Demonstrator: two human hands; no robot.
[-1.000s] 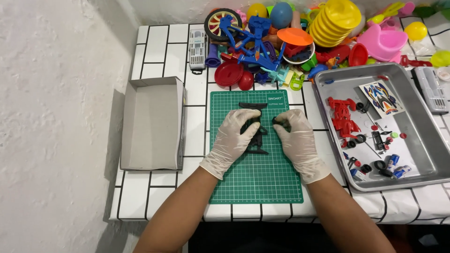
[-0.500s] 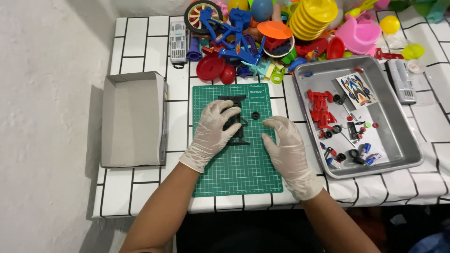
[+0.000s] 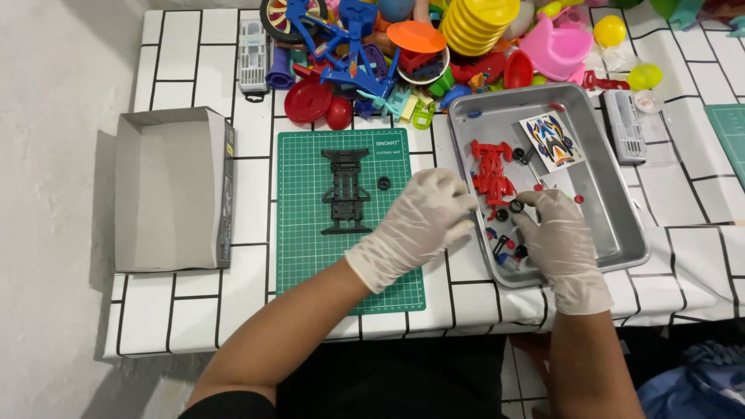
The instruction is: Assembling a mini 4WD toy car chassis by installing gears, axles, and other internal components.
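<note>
Empty grey box sits at the table's left edge. Black chassis lies flat on the green mat, untouched, small black wheel beside it. Step: picking small parts. Left hand reaches toward the metal tray, fingers loosely curled, grasping nothing visible. Right hand inside the tray among small parts by the red body; grasp unclear. Tray wall close, open room on mat.

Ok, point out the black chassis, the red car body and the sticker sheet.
black chassis [image 3: 346,192]: head view, its middle, on the green mat.
red car body [image 3: 490,172]: head view, its centre, in the tray.
sticker sheet [image 3: 552,140]: head view, its printed middle.
</note>
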